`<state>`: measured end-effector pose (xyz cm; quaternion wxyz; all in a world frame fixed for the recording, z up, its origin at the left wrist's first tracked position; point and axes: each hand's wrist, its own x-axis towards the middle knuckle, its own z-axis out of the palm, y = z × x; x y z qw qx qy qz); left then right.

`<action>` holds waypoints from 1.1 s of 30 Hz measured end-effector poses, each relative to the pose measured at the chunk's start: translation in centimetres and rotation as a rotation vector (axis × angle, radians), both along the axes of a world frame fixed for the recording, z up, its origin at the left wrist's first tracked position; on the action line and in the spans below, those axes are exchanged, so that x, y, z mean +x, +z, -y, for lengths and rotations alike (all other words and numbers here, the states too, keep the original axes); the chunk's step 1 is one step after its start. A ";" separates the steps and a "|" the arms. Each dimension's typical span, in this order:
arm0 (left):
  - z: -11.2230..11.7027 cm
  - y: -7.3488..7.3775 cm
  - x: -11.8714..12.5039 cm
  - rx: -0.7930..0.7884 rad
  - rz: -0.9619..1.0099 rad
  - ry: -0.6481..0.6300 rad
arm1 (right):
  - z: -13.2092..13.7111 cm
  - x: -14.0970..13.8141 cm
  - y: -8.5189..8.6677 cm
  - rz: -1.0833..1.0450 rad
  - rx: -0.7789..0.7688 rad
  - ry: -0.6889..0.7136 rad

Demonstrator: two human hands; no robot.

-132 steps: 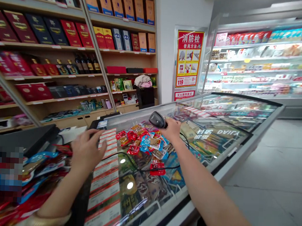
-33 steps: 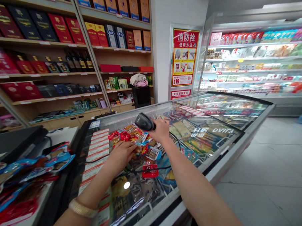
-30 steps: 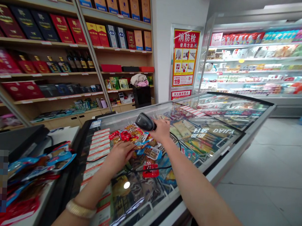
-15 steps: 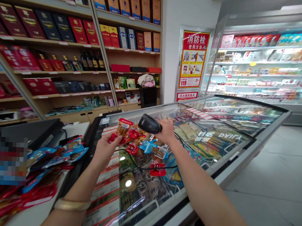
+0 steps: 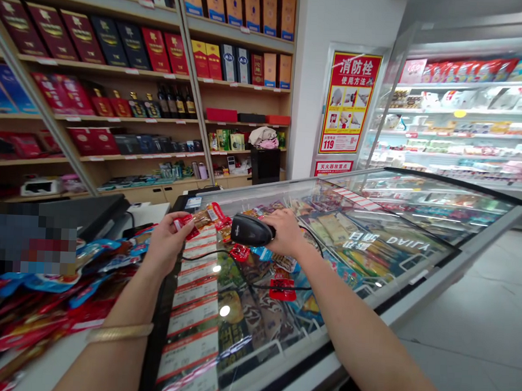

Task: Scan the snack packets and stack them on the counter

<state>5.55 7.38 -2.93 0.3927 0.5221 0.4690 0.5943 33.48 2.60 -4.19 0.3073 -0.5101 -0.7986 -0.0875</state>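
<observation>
My left hand [image 5: 169, 237] pinches one end of a red snack packet [image 5: 205, 216], whose white barcode label faces up. Closed around a black barcode scanner [image 5: 251, 230] is my right hand [image 5: 286, 231], with the scanner's head pointing left toward the packet. From the scanner a black cable [image 5: 261, 286] loops over the glass top. Beneath and beside the scanner lie several red and blue snack packets, among them a red one [image 5: 283, 286] nearer to me. They rest on the glass lid of a freezer chest [image 5: 231, 367].
On the white counter [image 5: 70, 354] at left lies a heap of red and blue snack packets [image 5: 97, 269]. A dark device [image 5: 98, 211] stands behind it. Shelves of boxed bottles [image 5: 132, 69] line the back, and a lit open fridge [image 5: 472, 124] stands at right.
My left hand has moved left with the red packet, which now lies more level. The scanner has turned to point more directly left. The view has shifted slightly left.
</observation>
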 end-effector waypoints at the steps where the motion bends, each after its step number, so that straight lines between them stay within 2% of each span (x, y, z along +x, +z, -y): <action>1: 0.0 -0.1 0.0 0.007 -0.017 -0.007 | 0.0 0.0 0.0 0.001 0.001 0.002; 9: 0.2 0.0 0.0 -0.001 -0.176 -0.036 | 0.1 0.1 0.1 -0.004 -0.005 0.010; 15: 0.0 -0.5 -0.1 0.021 -0.239 -0.056 | 0.2 -0.1 0.2 0.010 -0.029 -0.011; 17: -0.1 -0.6 -0.2 0.052 -0.336 0.028 | 0.1 0.0 0.2 0.005 -0.023 -0.027; 22: -0.2 -0.4 -1.5 0.172 -0.733 0.438 | -0.1 1.0 0.2 -0.038 0.001 -0.154; 26: -0.4 -0.8 -4.0 0.276 -0.960 0.598 | -0.5 2.2 -0.2 -0.113 0.006 -0.309; 30: -1.2 -2.2 -6.3 0.118 -1.037 0.691 | -0.9 2.7 -0.7 -0.153 0.007 -0.369; 33: -1.6 -2.8 -6.5 0.032 -1.110 0.742 | -1.1 2.8 -0.9 -0.159 -0.025 -0.411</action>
